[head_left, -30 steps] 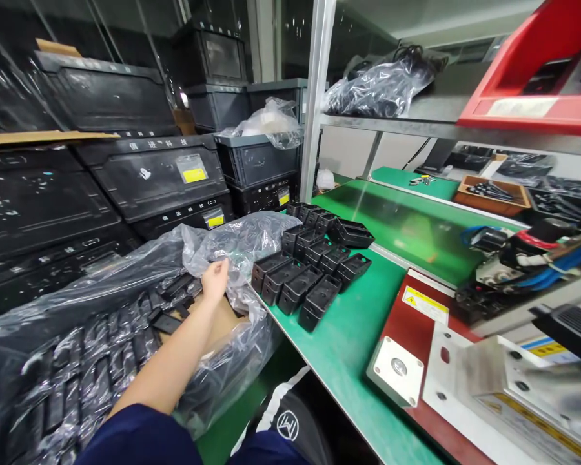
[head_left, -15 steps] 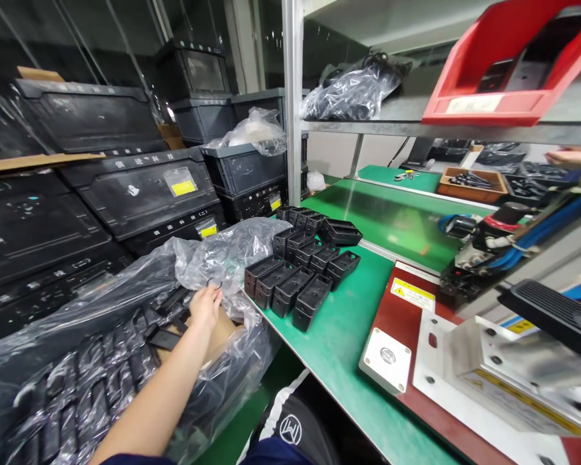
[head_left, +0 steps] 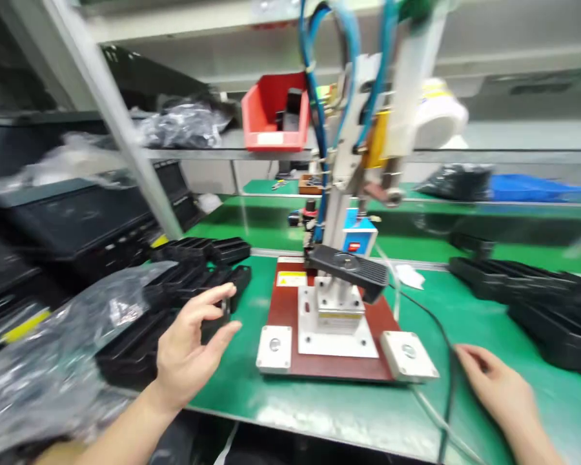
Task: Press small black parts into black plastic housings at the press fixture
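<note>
My left hand (head_left: 191,349) is raised above the front left of the green bench, beside black rectangular housings (head_left: 135,342). Its thumb and index finger close around a small dark piece (head_left: 226,310), too blurred to name. To the right, my right hand (head_left: 501,387) rests low over the bench with curled fingers and nothing visible in them. Its fingertips are close to a black cable (head_left: 449,381). Between the hands stands a press fixture (head_left: 339,310) on a dark red base, with a black ribbed part (head_left: 351,268) lying tilted on top.
White button boxes (head_left: 274,349) flank the fixture's front. More black housings (head_left: 556,329) lie at the right. A clear plastic bag (head_left: 62,368) spreads at the lower left. Above, a shelf carries a red bin (head_left: 271,116). Blue air hoses (head_left: 319,123) hang down to the fixture.
The view has swung right to the fixture. My left hand has come away from the plastic-lined box and is now over the bench. My right hand has come into view.
</note>
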Motion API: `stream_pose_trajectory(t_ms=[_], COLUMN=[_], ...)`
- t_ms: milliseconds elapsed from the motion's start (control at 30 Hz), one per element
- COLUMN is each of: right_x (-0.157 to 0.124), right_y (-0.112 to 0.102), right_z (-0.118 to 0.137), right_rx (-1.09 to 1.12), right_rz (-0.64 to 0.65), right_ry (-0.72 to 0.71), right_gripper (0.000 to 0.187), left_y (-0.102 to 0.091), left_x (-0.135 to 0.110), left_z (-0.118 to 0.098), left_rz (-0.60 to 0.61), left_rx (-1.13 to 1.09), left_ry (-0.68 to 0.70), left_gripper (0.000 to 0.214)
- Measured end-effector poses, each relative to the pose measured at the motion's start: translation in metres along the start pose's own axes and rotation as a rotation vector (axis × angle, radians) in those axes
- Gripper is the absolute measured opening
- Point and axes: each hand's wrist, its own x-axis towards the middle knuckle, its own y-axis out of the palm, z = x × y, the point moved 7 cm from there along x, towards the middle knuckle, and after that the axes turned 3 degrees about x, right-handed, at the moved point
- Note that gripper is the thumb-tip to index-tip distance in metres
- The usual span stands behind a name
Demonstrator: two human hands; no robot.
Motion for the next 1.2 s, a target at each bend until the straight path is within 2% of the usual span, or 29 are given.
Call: stream_pose_trajectory(t_ms=[33, 100, 200, 267, 367, 433, 500, 600, 667, 733, 800, 900, 1067, 1133, 1200], right_x=[-0.004, -0.01, -0.013, -0.014, -0.015, -0.015, -0.015, -0.016, -0.016, -0.016, -0.016, -0.016, -0.016, -0.014, -0.013], right_y=[-0.005, -0.009, -0.003, 0.0, 0.001, 0.0, 0.001, 0.002, 0.003, 0.003, 0.002, 0.002, 0.001, -0.001, -0.003], right_z=[-0.019, -0.042, -0.048, -0.045, -0.043, -0.044, -0.046, -0.047, -0.047, -0.046, -0.045, -0.042, -0.038, -0.039, -0.04], right_rx=[-0.092, -0.195, -0.228, -0.229, -0.228, -0.226, -0.222, -0.214, -0.211, -0.21, -0.208, -0.204, -0.183, -0.161, -0.122], right_rz=[0.022, 0.03, 0.041, 0.056, 0.081, 0.093, 0.098, 0.101, 0.102, 0.101, 0.1, 0.096, 0.077, 0.07, 0.059], right_ry=[0.117, 0.258, 0.325, 0.337, 0.353, 0.362, 0.371, 0.386, 0.393, 0.395, 0.393, 0.38, 0.352, 0.334, 0.311], right_gripper=[0.042, 0.049, 0.054, 0.055, 0.056, 0.056, 0.056, 0.054, 0.054, 0.054, 0.054, 0.052, 0.051, 0.051, 0.051], left_y=[0.026, 0.071, 0.122, 0.149, 0.175, 0.181, 0.178, 0.171, 0.172, 0.176, 0.178, 0.178, 0.179, 0.171, 0.154], left_x=[0.015, 0.043, 0.077, 0.094, 0.104, 0.102, 0.097, 0.088, 0.082, 0.078, 0.075, 0.072, 0.063, 0.054, 0.038], left_z=[-0.012, -0.037, -0.069, -0.076, -0.07, -0.065, -0.065, -0.073, -0.078, -0.08, -0.079, -0.077, -0.079, -0.08, -0.078], left_rz=[0.096, 0.227, 0.309, 0.369, 0.512, 0.553, 0.504, 0.422, 0.456, 0.519, 0.539, 0.487, 0.448, 0.45, 0.416], left_rx=[-0.032, -0.023, 0.105, 0.184, 0.212, 0.192, 0.207, 0.275, 0.323, 0.359, 0.364, 0.37, 0.45, 0.449, 0.412], left_ry=[0.06, 0.203, 0.427, 0.473, 0.409, 0.386, 0.417, 0.546, 0.634, 0.67, 0.667, 0.665, 0.654, 0.64, 0.594], left_gripper=[0.032, 0.043, 0.039, 0.034, 0.027, 0.025, 0.028, 0.042, 0.048, 0.045, 0.041, 0.039, 0.048, 0.053, 0.055])
